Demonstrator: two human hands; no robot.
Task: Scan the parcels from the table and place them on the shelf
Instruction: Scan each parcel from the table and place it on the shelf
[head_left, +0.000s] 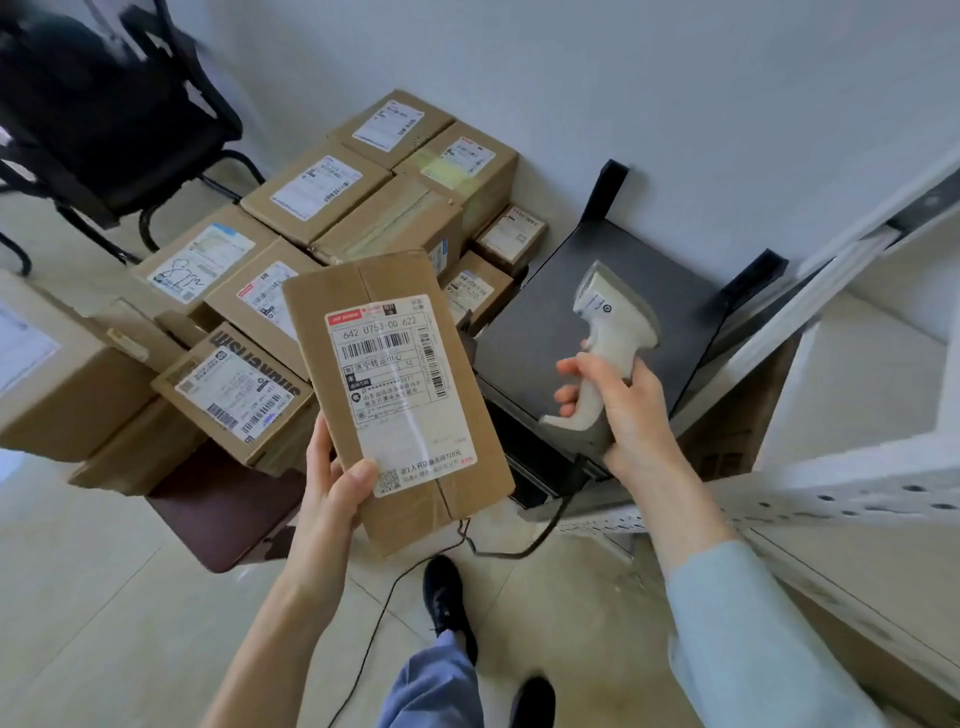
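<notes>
Flat cardboard parcel (397, 400) held up in the air in the left hand (332, 493), label side toward the person, tilted so its top leans away to the left. White shipping label (402, 395) with barcodes faces up, near the middle of the parcel. Left hand grips the parcel's lower left corner: thumb (358, 475) lies across the front, touching the label's lower edge; fingers curl behind, out of sight.

Right hand (621, 410) just to the right of the parcel, apart from it, with a clear gap between. It is wrapped round the handle of a pale handheld scanner (608, 343). Scanner head rises above the hand, level with the parcel's upper half; the angle does not show which way its window faces. Dark cable (540, 535) drops from the handle base to the floor below both hands.

Beyond the left hand: stack of labelled cardboard boxes (322, 192), many of them, crowded together on a dark brown table (218, 514). Behind the right hand: a black flat surface (571, 322). To the right of the right arm: pale metal shelf frame (857, 493) with punched holes.
</notes>
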